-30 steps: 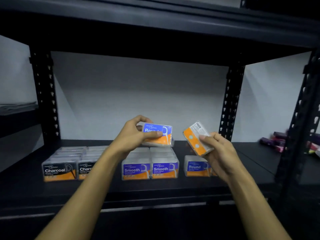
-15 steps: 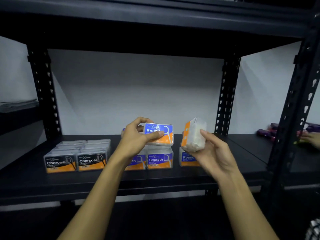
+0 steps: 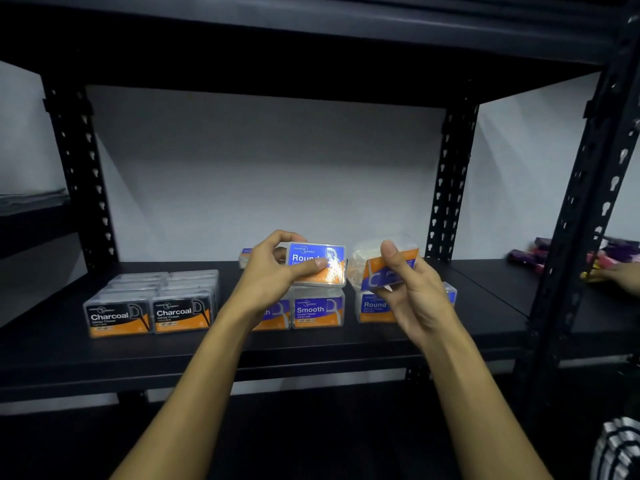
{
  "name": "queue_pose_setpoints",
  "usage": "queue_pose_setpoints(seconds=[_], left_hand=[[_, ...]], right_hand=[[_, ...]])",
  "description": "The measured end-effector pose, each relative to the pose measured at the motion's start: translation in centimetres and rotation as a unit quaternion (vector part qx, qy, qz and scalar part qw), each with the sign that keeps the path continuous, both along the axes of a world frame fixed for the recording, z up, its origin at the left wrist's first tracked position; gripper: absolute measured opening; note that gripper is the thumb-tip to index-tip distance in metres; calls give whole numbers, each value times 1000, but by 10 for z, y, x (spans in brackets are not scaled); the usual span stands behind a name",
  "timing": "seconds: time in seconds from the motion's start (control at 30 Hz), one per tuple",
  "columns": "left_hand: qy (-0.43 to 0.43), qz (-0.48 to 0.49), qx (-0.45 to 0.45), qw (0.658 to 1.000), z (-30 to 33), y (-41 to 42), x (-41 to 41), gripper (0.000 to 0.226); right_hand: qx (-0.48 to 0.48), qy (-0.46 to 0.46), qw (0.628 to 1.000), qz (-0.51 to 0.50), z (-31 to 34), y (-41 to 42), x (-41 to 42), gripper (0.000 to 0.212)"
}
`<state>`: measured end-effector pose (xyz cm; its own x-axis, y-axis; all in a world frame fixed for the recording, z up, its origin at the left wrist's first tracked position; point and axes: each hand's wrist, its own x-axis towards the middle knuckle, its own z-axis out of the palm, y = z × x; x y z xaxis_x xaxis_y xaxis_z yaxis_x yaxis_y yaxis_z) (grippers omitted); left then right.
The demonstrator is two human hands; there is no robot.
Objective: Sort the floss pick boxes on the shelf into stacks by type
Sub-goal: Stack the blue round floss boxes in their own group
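Observation:
My left hand (image 3: 268, 275) grips a blue-and-orange Round box (image 3: 320, 263), label facing me, above the Smooth boxes (image 3: 317, 311). My right hand (image 3: 414, 292) holds a second box (image 3: 381, 268), tilted with its label upside down, just over a Round box (image 3: 374, 306) standing on the black shelf (image 3: 311, 344). Two rows of black Charcoal boxes (image 3: 149, 315) stand at the left. Part of the left Smooth box is hidden behind my left wrist. Another box (image 3: 245, 255) peeks out behind my left hand.
Black perforated uprights (image 3: 450, 188) frame the bay, with a shelf board overhead. In the neighbouring bay at right lie purple and pink items (image 3: 554, 254), and another person's hand (image 3: 620, 277) reaches among them. A striped sleeve (image 3: 620, 448) shows at bottom right.
My right hand has turned its box over, from its clear side toward me to its label facing me upside down. My left hand keeps its Round box in the same place.

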<state>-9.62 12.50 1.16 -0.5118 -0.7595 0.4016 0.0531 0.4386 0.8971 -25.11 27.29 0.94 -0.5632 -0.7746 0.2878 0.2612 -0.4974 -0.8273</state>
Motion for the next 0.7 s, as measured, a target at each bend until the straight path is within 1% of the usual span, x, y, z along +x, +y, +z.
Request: queue_pose_setpoints(seconds=[0.13, 0.23, 0.33, 0.4, 0.5, 0.6, 0.63, 0.7], left_hand=[[-1, -1, -2, 1000, -2, -3, 2, 45], [13, 5, 12, 1000, -4, -7, 4, 47], [18, 5, 11, 1000, -4, -9, 5, 54], [14, 3, 8, 1000, -4, -9, 5, 62], [-8, -7, 0, 1000, -3, -7, 4, 69], [-21, -18, -7, 1000, -4, -6, 3, 58], [-21, -21, -8, 1000, -4, -5, 3, 54], [-22, -22, -12, 999, -4, -4, 2, 50]], right_hand=[[5, 25, 999, -45, -2, -1, 1, 33], [-10, 21, 999, -49, -4, -1, -3, 29], [0, 45, 997, -64, -6, 2, -6, 29], [28, 76, 992, -97, -6, 4, -6, 29], [34, 114, 983, -139, -2, 8, -5, 27], [45, 160, 972, -166, 5, 13, -5, 28], [41, 161, 971, -175, 5, 14, -5, 28], [25, 129, 974, -187, 3, 13, -5, 26]])
